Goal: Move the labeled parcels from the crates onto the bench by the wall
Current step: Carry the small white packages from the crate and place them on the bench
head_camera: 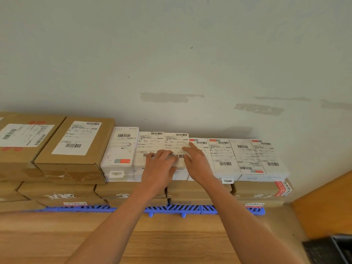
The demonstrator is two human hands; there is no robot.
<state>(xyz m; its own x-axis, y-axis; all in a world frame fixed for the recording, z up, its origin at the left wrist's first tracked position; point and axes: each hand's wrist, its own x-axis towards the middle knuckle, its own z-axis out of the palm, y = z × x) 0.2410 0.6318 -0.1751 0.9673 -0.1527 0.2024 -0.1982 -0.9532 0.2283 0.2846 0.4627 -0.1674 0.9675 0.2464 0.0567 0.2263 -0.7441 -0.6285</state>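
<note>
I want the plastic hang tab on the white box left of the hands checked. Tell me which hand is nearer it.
Left. The left hand lies just right of the hang tab; the right hand is farther right, beyond the left.

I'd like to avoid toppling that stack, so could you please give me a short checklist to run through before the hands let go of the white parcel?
1. White parcel lies flat on the top row: ok.
2. Left hand rests on its near end: ok.
3. Right hand touches its right edge, fingers straight: ok.
4. Parcel flush with the neighbouring white parcel to its left: ok.
5. Label faces up: ok.
6. Parcels beneath sit firm: cannot tell.
</note>
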